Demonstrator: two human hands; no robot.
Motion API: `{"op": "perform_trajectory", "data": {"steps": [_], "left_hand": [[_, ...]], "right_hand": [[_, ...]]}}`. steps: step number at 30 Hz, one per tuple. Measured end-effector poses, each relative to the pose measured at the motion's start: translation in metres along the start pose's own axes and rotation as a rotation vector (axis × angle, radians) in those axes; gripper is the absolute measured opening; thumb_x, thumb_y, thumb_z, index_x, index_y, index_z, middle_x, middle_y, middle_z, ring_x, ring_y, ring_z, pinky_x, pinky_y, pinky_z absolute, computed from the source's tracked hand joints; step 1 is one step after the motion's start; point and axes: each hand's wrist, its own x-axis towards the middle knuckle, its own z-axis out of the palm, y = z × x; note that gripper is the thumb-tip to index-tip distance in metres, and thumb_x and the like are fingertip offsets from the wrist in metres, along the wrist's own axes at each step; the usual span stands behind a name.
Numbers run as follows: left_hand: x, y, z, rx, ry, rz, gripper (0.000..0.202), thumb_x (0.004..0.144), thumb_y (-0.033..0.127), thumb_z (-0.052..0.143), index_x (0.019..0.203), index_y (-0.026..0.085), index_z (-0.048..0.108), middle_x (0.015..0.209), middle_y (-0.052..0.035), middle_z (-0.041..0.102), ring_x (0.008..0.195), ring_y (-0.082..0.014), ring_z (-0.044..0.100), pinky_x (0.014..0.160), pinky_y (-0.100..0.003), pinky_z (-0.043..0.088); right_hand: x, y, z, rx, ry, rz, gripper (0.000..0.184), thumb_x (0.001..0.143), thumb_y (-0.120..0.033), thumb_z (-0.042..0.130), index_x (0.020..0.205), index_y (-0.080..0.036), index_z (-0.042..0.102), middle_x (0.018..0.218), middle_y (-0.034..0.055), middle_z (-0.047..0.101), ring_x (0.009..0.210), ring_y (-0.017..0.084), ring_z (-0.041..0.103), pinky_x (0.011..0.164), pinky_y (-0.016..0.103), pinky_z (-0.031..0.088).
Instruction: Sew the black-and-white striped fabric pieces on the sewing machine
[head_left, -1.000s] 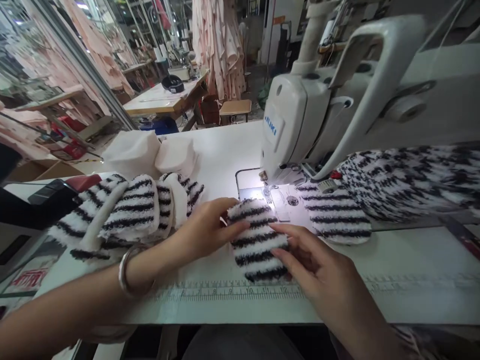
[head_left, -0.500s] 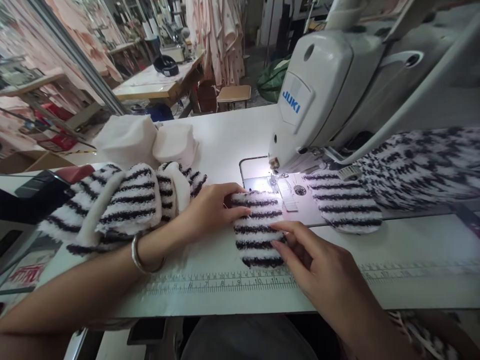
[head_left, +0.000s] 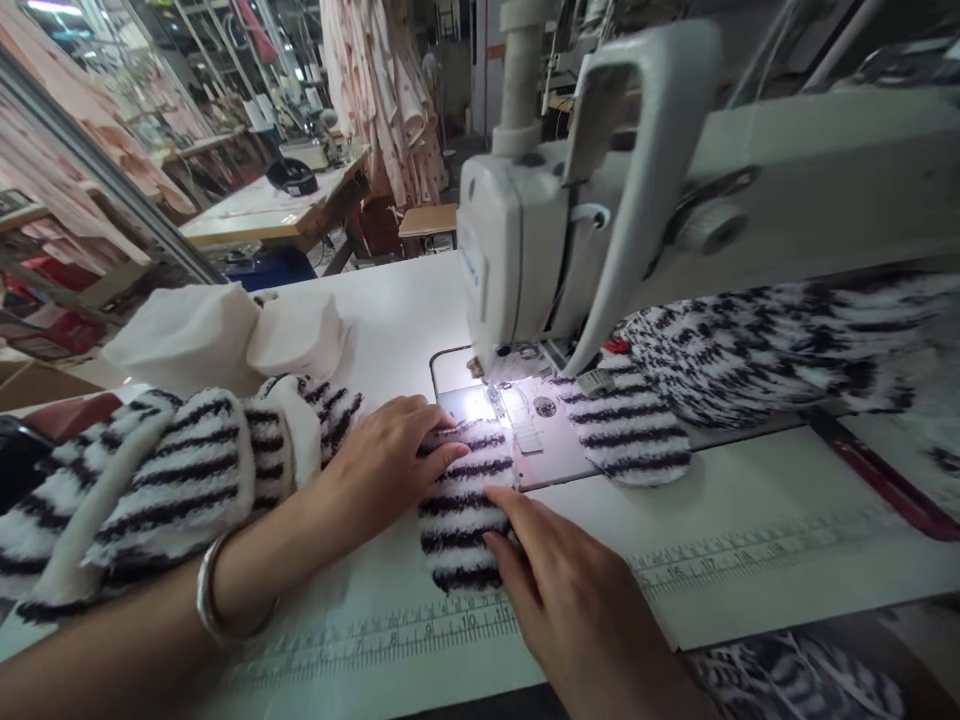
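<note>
I have a fuzzy black-and-white striped fabric piece (head_left: 465, 510) lying flat on the white surface (head_left: 397, 310), its upper end on the needle plate (head_left: 544, 430) just below the presser foot (head_left: 493, 397). A printed ruler (head_left: 375, 645) runs along the front. My left hand (head_left: 390, 465) and right hand (head_left: 562, 580) press it from either side, fingers (head_left: 446, 450) extended and unclenched.

Left hand (head_left: 390, 465) and right hand (head_left: 570, 600) on striped terry fabric (head_left: 459, 530)

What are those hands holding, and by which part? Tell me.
A black-and-white striped fleece piece, pinned flat, not gripped: left hand on its upper edge, right hand on its right edge.
</note>
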Motion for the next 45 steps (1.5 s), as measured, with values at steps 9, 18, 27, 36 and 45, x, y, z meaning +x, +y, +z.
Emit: {"op": "perform_trajectory", "data": {"steps": [9,18,27,36,45], "left_hand": [[0.019,0.009,0.005,-0.072,-0.029,-0.098,0.009,0.087,0.026,0.054,0.087,0.019,0.059,0.083,-0.0013,0.066,0.074,-0.0156,0.059,0.068,-0.028,0.044],[0.019,0.010,0.005,-0.118,-0.030,-0.121,0.010,0.085,0.023,0.057,0.093,0.019,0.061,0.087,-0.0023,0.066,0.077,-0.0168,0.060,0.071,-0.030,0.048],[-0.008,0.027,0.004,-0.048,0.000,0.348,0.031,0.095,0.011,0.041,0.124,0.014,0.050,0.129,-0.0108,0.053,0.120,-0.0175,0.048,0.103,-0.033,0.043],[-0.005,0.021,0.031,-0.014,-0.054,0.253,0.045,0.091,0.006,0.040,0.135,0.010,0.037,0.137,-0.0157,0.045,0.130,-0.0250,0.039,0.111,-0.045,0.036],[-0.001,0.014,0.041,0.036,0.057,0.261,0.040,0.092,0.007,0.039,0.132,0.009,0.040,0.133,-0.0151,0.048,0.128,-0.0236,0.041,0.109,-0.044,0.039]], "right_hand": [[-0.007,0.004,0.007,-0.013,0.042,-0.056,0.040,0.089,-0.013,0.046,0.129,-0.009,0.047,0.089,0.0065,0.069,0.068,0.015,0.066,0.063,0.027,0.058],[-0.003,0.006,-0.005,0.033,0.037,-0.017,0.037,0.092,-0.024,0.046,0.127,-0.010,0.049,0.079,0.0020,0.068,0.063,0.015,0.064,0.050,0.027,0.052],[-0.001,0.023,0.005,-0.393,0.101,-0.193,0.046,0.087,-0.002,0.027,0.123,-0.005,0.056,0.129,0.0129,0.057,0.120,0.026,0.049,0.088,0.037,0.041],[0.026,0.027,0.003,-0.447,0.112,-0.208,0.046,0.087,0.000,0.025,0.113,-0.003,0.062,0.117,0.0120,0.065,0.111,0.024,0.056,0.089,0.040,0.038],[0.033,0.035,0.008,-0.355,0.145,-0.207,0.047,0.082,0.004,0.029,0.117,-0.004,0.061,0.120,0.0108,0.063,0.114,0.026,0.053,0.090,0.042,0.040]]}}
